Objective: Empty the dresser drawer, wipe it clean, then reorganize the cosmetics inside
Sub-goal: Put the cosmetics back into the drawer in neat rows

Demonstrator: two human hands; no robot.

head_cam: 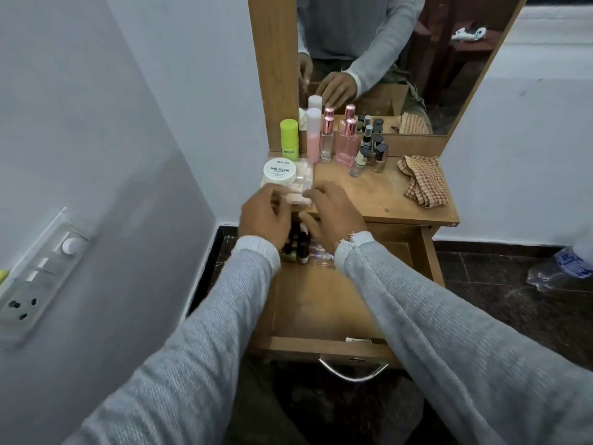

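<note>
head: hands (301, 216) at drawer (321, 303) back

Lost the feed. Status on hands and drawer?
Both hands, left and right, over small bottles at the back of the open drawer; grip unclear. Checked cloth idle on top.

Grey knit sleeves (449, 332), frayed cuffs (353, 239)

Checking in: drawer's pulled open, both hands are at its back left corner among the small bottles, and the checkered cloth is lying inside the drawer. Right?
Not quite. The head view shows the checkered cloth lying on the dresser top, at its right side, not inside the drawer. The rest holds: the drawer is open, with the left hand and right hand among the small bottles.
</note>
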